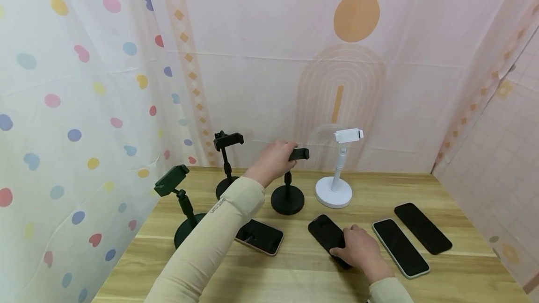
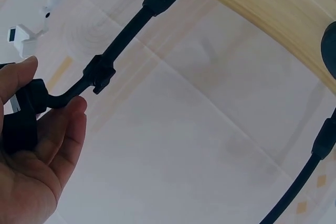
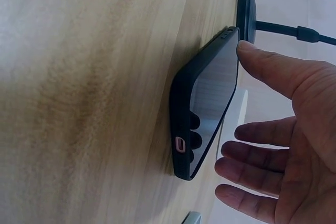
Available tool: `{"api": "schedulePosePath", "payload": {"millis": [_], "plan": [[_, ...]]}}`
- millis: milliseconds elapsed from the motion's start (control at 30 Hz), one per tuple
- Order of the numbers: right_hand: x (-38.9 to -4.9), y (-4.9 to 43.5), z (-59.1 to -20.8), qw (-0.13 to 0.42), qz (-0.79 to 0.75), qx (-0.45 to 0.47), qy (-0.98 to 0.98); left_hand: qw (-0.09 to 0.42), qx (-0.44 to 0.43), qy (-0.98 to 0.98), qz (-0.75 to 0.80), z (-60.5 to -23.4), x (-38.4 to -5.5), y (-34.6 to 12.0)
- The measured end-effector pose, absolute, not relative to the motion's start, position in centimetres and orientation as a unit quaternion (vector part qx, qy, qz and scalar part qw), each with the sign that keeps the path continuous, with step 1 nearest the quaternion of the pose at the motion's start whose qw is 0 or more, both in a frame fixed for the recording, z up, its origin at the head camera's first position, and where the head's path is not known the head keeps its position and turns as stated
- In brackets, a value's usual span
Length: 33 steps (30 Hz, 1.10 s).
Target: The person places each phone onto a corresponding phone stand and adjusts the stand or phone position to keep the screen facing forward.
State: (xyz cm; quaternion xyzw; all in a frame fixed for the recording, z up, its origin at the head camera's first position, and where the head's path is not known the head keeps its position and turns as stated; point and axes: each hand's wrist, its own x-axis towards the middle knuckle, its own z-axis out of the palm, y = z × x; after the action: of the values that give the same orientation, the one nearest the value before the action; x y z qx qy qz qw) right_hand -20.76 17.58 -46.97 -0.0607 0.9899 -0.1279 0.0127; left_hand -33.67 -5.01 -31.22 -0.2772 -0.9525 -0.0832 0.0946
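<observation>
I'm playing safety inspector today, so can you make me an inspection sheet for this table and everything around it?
Surface: wood-grain table, stands and phones on it.
Stands: green stand at left, back black stand, middle black stand, white stand.
Phones: left phone, partly behind the left sleeve; centre black phone; pale-edged phone; far-right black phone. Screens up and dark.
Clutter: nothing seen.
Left hand: grips the top of the middle black stand.
Right hand: at the centre black phone, fingers extended; cannot tell whether it touches.
Cables: nothing seen.
Surroundings: spotted cloth at left, pale patterned cloth behind.
</observation>
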Motion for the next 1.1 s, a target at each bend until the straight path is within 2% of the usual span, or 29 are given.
{"api": "schedulePosePath", "payload": {"millis": [1100], "plan": [[-21.6,17.9,-47.7,0.045,-0.145,-0.042,0.987,0.108,-0.244,-0.954,-0.138,-33.1,-33.0,-7.9]]}}
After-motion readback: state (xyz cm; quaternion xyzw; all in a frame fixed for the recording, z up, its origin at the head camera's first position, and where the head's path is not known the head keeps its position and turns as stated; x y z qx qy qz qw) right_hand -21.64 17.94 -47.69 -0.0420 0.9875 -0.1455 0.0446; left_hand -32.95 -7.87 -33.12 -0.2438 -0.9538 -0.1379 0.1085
